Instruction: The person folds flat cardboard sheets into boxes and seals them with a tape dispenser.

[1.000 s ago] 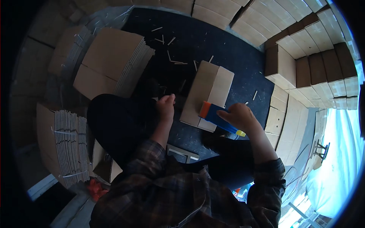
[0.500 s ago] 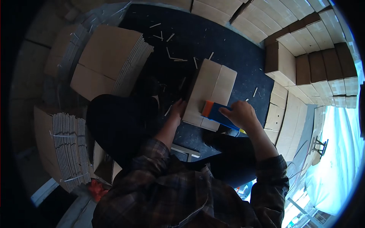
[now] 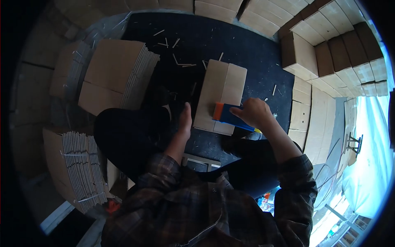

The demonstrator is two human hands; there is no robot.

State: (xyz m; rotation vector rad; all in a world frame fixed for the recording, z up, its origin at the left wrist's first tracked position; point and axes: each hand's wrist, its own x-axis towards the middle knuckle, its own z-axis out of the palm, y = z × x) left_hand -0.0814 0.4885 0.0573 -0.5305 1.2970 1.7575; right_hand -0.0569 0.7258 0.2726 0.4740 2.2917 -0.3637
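A closed cardboard box (image 3: 212, 88) sits on the dark floor in front of me, a seam running along its top. In my right hand (image 3: 256, 114) is a blue tape dispenser (image 3: 234, 116) with an orange end and a yellow tip. Its orange end rests at the box's near part, close to the seam. My left hand (image 3: 185, 121) is held just left of the box, apart from it, fingers straight and holding nothing.
Bundles of flattened cartons (image 3: 109, 72) stand at the left, with another strapped bundle (image 3: 82, 168) nearer. Stacked boxes (image 3: 302, 55) line the back and right. Thin scraps (image 3: 177, 59) litter the dark floor (image 3: 255, 45). My legs flank the work area.
My left hand has come away from the box's left side and straightened. My right hand still holds the tape dispenser at the box. The whole view has shifted slightly.
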